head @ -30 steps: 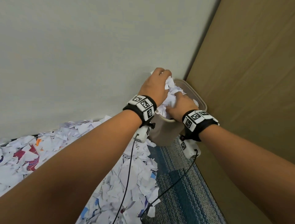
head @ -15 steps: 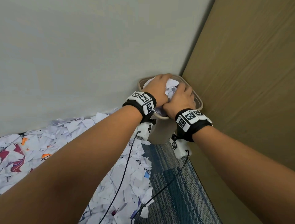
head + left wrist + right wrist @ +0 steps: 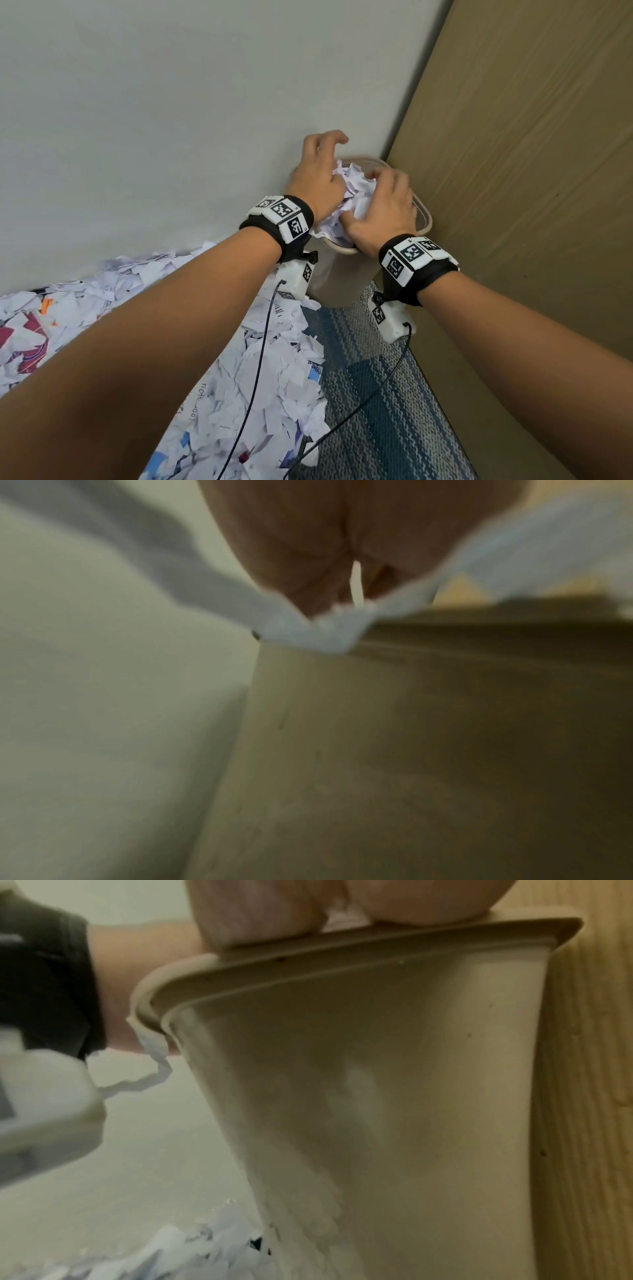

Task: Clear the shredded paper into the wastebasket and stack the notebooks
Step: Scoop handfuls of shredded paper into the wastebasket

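A beige wastebasket (image 3: 339,277) stands in the corner, heaped with white shredded paper (image 3: 356,192). My left hand (image 3: 318,171) lies on the heap's left side, its fingers (image 3: 329,137) lifted off and loosely spread, holding nothing. My right hand (image 3: 387,202) presses down on the right of the heap, thumb on the near side. In the right wrist view the right hand (image 3: 257,912) rests on the wastebasket (image 3: 394,1096) rim, where a torn scrap (image 3: 150,1053) hangs. The left wrist view is blurred: left hand (image 3: 342,534) above paper (image 3: 308,631). No notebook shows clearly.
More shredded paper (image 3: 274,377) covers the floor along the wall, left of the basket. Blue-grey carpet (image 3: 376,411) lies in front. A wooden panel (image 3: 513,171) flanks the basket's right side, and a pale wall is behind. A maroon printed piece (image 3: 30,339) lies among the scraps.
Both hands held a wad of paper over the basket and pushed it in. The left hand's fingers have since let go and lifted; the right hand still presses the heap.
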`<state>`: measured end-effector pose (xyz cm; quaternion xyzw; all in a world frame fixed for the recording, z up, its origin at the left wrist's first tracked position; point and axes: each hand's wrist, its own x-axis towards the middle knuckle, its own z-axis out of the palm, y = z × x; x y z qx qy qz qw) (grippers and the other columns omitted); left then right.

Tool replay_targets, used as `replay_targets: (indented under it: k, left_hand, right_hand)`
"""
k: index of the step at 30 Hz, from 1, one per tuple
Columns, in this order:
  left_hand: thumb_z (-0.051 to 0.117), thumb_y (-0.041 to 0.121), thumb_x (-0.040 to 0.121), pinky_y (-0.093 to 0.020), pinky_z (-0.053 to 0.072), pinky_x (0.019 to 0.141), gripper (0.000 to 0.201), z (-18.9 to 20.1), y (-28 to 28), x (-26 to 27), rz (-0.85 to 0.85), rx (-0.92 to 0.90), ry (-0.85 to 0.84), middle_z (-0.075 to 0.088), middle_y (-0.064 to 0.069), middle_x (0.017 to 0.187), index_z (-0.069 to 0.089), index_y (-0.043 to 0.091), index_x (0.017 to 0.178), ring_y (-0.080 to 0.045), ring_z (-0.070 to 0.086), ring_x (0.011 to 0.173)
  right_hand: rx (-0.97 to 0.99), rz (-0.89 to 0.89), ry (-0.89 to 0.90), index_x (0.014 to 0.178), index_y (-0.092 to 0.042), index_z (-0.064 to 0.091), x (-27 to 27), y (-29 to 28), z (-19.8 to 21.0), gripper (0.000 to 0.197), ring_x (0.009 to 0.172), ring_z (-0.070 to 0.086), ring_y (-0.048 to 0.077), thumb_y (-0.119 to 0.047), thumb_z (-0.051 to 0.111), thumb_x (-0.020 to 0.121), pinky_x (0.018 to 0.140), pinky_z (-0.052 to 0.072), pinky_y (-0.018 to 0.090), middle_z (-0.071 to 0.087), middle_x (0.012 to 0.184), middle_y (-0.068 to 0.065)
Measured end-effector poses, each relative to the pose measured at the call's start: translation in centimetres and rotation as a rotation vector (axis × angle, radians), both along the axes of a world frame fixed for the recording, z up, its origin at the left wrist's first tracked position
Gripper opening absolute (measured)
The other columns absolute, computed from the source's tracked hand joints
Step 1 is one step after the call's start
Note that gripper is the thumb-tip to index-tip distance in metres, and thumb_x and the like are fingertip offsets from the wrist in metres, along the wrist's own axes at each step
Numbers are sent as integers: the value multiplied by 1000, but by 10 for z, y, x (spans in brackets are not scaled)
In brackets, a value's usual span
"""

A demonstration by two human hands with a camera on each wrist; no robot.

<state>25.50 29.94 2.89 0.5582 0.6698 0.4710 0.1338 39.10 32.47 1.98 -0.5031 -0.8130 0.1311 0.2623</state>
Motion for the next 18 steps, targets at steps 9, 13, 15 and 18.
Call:
replay_targets:
  k: [9,13,15,18]
  left_hand:
    - [45,23,65,-36,33,96,39,7,-27,-26,-46,-17,236,60,5,114,68,25,96,-21,48,112]
    - [52,40,60,-37,26,94,35,11,-45,-47,-193,-225,364,55,8,111,66,38,92,-19,41,110]
    - [58,49,60,-37,24,92,34,7,-51,-52,-250,-278,414,54,10,108,68,40,92,-16,40,108]
    - [65,61,60,-36,23,92,33,3,-54,-51,-324,-298,430,50,14,103,69,44,88,-9,37,105]
  right_hand:
    - [-122,-79,-83,121,-21,50,-7,5,7,42,125,43,32,-30,56,81,102,36,48,45,134,8]
    - [-37,-104,-49,119,-20,53,-6,1,8,34,125,40,33,-25,50,85,102,32,48,44,133,10]
    - [-41,-114,-40,118,-21,54,-6,1,8,31,124,40,32,-26,48,88,101,31,49,44,131,9]
    - [-43,-120,-49,114,-22,55,-7,0,8,27,123,40,32,-27,48,88,100,32,49,44,131,8]
